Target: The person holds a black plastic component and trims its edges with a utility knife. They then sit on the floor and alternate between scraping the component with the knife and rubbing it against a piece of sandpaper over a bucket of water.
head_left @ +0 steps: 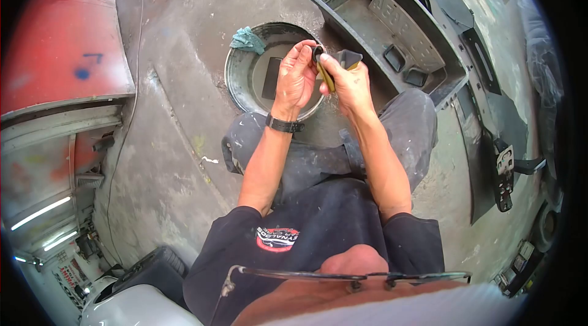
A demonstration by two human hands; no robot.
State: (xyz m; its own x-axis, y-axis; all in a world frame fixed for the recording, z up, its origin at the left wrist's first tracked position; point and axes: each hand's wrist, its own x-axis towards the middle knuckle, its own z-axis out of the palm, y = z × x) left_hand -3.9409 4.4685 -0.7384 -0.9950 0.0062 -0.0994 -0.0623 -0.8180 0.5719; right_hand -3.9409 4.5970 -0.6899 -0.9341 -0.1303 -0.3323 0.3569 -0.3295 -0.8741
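Both of my hands meet over a round bucket [231,85] that stands on the floor before me. My left hand [295,78] is closed, its thumb and fingers pinching a small black part [317,53]. My right hand [349,82] grips a folded pad, grey and yellow [350,59], and presses it close against that part. A crumpled teal cloth [247,40] hangs over the bucket's far left rim. Inside the bucket lies a dark flat piece [271,76], partly hidden behind my left hand.
A large black plastic tub [392,16] stands just right of the bucket, with two small dark frame-like parts [394,57] inside. Dark car trim panels [484,142] lie farther right. A red painted panel [67,50] is at the left, beside a cable [139,32] along the floor.
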